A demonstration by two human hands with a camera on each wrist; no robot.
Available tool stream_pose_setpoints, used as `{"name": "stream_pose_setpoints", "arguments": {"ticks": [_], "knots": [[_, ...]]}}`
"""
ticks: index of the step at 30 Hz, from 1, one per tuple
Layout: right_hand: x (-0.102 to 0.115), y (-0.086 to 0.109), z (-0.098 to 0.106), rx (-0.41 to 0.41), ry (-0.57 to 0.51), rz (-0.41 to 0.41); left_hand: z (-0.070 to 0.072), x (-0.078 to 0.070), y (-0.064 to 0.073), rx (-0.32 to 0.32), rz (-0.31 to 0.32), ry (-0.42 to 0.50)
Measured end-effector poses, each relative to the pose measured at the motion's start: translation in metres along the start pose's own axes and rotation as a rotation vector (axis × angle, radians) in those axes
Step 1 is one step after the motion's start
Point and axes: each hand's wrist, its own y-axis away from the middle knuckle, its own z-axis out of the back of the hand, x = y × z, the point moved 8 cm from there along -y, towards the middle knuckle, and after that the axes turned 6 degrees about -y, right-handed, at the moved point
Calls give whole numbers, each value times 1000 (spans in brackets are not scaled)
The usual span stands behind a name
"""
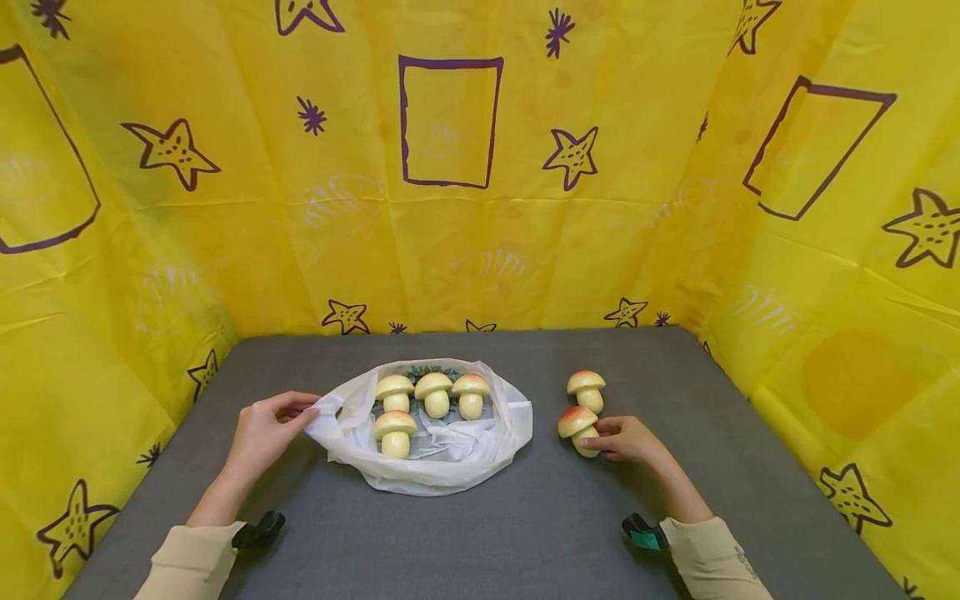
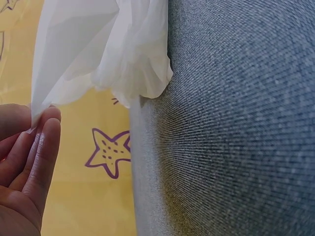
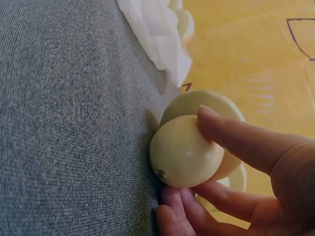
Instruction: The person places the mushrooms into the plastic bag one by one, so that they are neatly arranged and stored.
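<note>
My left hand (image 1: 264,433) pinches the left edge of a white plastic bag (image 1: 435,479), whose mouth is spread wide on the table. In the left wrist view, a thin fold of the bag (image 2: 78,54) runs between thumb and fingertips. Several toy mushrooms with cream stems and reddish caps lie inside, one toy mushroom (image 1: 395,435) in front of a row of three. To the bag's right, my right hand (image 1: 630,439) grips a toy mushroom (image 3: 184,150) by its stem, thumb on one side, fingers on the other. Just behind it is another toy mushroom (image 1: 587,387).
A dark grey cloth-covered table (image 1: 480,550) lies beneath everything. Yellow curtains (image 1: 450,250) with purple drawings enclose its back and both sides. Black straps (image 1: 258,531) are worn at both wrists, near the beige sleeves.
</note>
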Motion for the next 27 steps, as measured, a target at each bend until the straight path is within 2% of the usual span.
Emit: {"name": "stream_pose_setpoints", "arguments": {"ticks": [13, 23, 27], "knots": [[4, 1, -3, -33, -43, -27, 0, 0, 0, -5, 0, 1], [16, 7, -1, -63, 16, 11, 0, -2, 1, -13, -4, 1], [20, 9, -2, -66, 7, 23, 0, -2, 1, -10, -1, 0]]}}
